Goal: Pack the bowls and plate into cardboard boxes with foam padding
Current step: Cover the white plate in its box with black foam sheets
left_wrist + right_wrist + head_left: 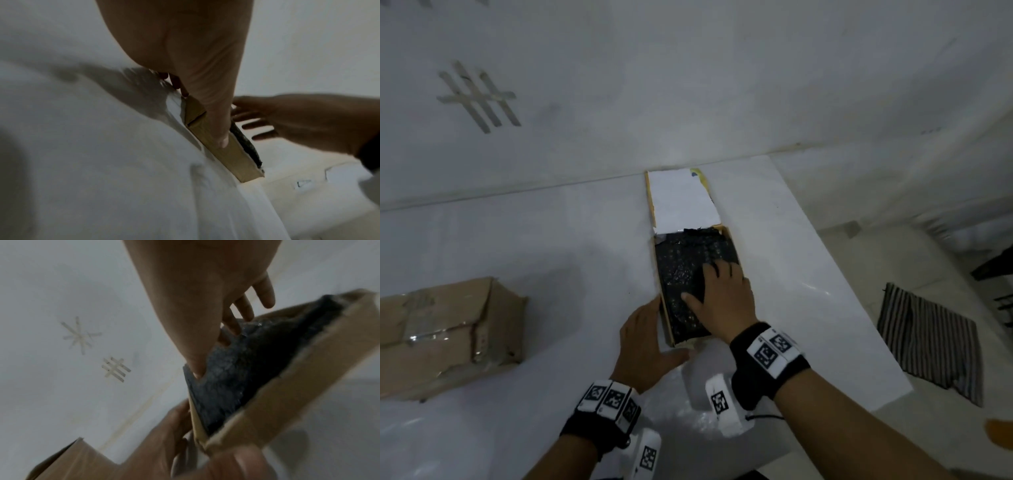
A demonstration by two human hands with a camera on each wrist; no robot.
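Note:
A shallow cardboard box (658,270) lies open on the white table, its white-lined lid flap (681,198) folded back toward the wall. Black foam padding (681,267) fills the box. My right hand (722,291) lies flat on the foam with its fingers spread; in the right wrist view the fingertips (232,324) press into the foam (236,378). My left hand (643,339) braces the box's near left corner, with its thumb (216,113) lying straight along the box wall (236,160). No bowl or plate shows.
A second, taped brown cardboard box (448,332) lies on the table at the left. A striped cloth (928,339) lies on the floor beyond the table's right edge (859,308). The wall stands right behind the open box.

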